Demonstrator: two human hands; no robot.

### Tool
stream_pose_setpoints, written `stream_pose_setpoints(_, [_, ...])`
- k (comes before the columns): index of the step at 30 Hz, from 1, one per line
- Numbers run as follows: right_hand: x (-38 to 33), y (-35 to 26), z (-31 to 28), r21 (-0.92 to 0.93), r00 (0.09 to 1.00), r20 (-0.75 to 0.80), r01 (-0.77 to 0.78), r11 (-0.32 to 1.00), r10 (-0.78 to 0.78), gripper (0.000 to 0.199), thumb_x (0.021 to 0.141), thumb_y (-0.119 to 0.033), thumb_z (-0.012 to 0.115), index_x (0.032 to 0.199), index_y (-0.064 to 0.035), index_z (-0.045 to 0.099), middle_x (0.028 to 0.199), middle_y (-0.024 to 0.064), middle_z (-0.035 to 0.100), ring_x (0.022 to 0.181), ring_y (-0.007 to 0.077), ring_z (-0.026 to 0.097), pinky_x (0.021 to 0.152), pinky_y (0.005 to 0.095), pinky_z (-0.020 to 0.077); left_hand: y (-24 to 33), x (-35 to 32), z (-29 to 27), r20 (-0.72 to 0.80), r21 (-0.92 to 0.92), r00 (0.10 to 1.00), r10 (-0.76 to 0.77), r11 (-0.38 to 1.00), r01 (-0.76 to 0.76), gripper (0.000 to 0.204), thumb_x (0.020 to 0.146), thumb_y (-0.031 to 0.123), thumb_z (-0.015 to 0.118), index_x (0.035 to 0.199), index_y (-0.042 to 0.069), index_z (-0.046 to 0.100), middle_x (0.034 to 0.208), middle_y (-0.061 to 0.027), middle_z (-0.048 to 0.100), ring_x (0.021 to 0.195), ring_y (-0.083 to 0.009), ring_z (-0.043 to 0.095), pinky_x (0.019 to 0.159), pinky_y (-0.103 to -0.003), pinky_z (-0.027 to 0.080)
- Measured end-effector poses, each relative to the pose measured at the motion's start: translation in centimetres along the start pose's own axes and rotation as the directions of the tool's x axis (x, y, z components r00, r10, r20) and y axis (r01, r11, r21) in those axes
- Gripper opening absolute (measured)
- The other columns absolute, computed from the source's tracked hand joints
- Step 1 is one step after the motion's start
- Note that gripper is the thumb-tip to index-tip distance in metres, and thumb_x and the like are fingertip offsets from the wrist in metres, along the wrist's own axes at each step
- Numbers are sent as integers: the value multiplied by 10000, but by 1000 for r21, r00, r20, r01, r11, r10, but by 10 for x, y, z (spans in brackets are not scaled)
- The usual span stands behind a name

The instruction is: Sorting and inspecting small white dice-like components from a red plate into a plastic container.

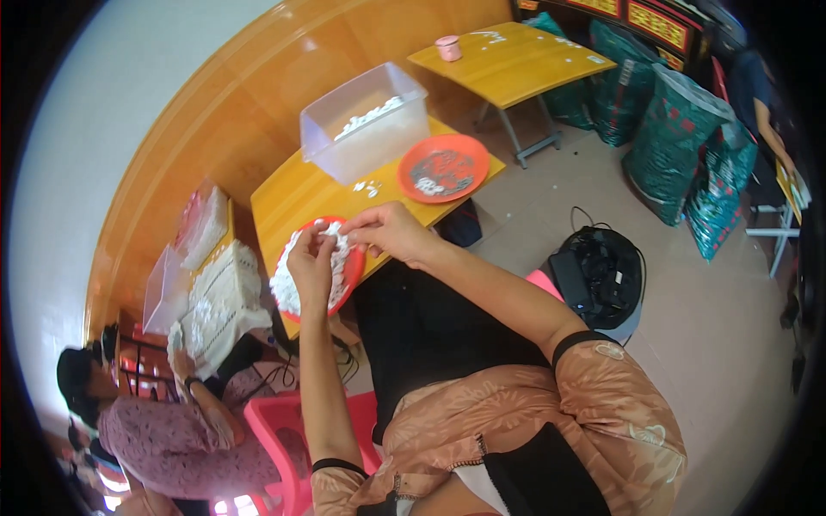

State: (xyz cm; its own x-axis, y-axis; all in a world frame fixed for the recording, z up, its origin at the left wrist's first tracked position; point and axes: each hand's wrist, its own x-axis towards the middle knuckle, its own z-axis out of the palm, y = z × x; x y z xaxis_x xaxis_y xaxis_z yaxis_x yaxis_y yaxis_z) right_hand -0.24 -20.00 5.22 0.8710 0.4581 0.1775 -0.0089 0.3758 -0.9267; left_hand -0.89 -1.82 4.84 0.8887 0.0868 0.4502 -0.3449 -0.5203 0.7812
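While the left hand (311, 265) curls over a red dish (355, 270) heaped with white pieces (287, 289), the right hand (391, 233) bends its thumb and fingers together just beside it; whether either pinches a piece, I cannot tell. The dish sits on a yellow table (277, 206), before a translucent bin (379, 148) and an orange plate (477, 184).

Head view, one: fisheye, left of a worn pair. Looks down and forward from above the lap (439, 322). Hands (311, 268) near, left of centre, over counter (288, 196); wall (232, 107) and floor (525, 206) farther, bent toward dark rim.
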Motion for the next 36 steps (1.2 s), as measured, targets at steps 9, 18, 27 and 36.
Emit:
stream_pose_setpoints(9, [-26, 5, 41, 7, 992, -47, 118, 993, -117, 186, 827, -41, 586, 987, 33, 645, 730, 20, 603, 610, 47, 520, 541, 162, 419, 51, -78, -18, -4, -786, 891, -455, 552, 278, 137, 845, 25, 589, 981, 12, 576, 897, -85, 632, 806, -152, 639, 693, -212, 527])
stream_pose_setpoints(18, [-40, 12, 47, -61, 992, -17, 123, 991, -124, 177, 821, -59, 611, 976, 16, 653, 767, 7, 630, 612, 41, 524, 541, 163, 417, 49, -97, -18, -37, -900, 833, -552, 381, 213, 131, 844, 39, 596, 972, 27, 574, 856, -45, 615, 753, -123, 608, 686, -210, 519])
stream_pose_setpoints(27, [-44, 18, 52, -178, 969, -16, 238, 955, -245, 149, 827, -23, 596, 954, 38, 646, 798, 33, 639, 655, 52, 552, 589, 181, 461, 57, -100, -6, -132, -792, 877, -462, 581, 187, 212, 824, -11, 602, 1032, -7, 567, 853, -58, 618, 716, -104, 607, 655, -182, 502])
stream_pose_setpoints(36, [-47, 9, 53, -299, 948, -7, 301, 905, -318, 118, 839, 26, 553, 922, 55, 632, 803, 52, 612, 685, 65, 576, 609, 189, 478, 56, -101, 1, -144, -616, 935, -324, 769, 171, 164, 824, -9, 604, 980, -35, 560, 831, -88, 638, 698, -111, 612, 645, -192, 494])
